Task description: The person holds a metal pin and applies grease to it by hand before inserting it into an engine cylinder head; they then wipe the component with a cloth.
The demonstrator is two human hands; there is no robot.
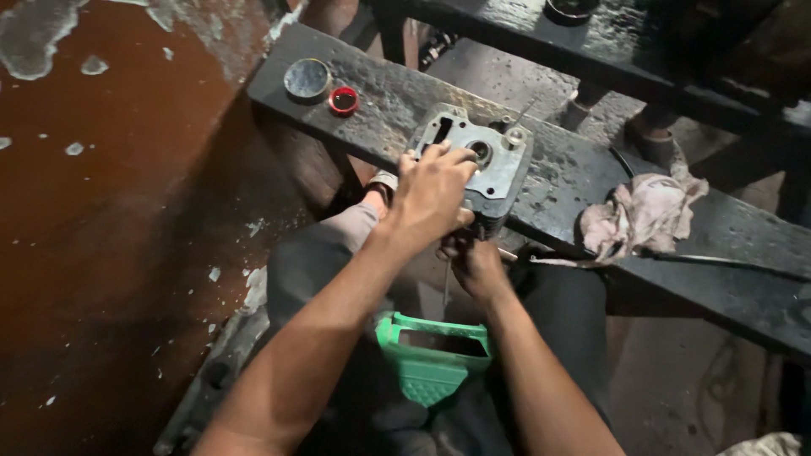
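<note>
I have the grey metal engine block point(490, 160) sitting at the near edge of the dark, greasy tabletop point(397, 93), its flat face with the bored hole turned up. My left hand point(431, 194) lies over its top and near side, fingers curled down around it, which looks like a way to pin it so it cannot slide. My right hand point(473, 262) is tucked underneath at the block's lower edge, closed around a thin metal rod point(446, 283) that hangs down; how tight that hold is I cannot tell. A dirty pink rag point(646, 215) lies on the tabletop to the right, near at hand. Farther left stand a round metal lid point(307, 78) and a small red cap point(344, 100). A green plastic stool point(435, 363) shows below, between my knees.
</note>
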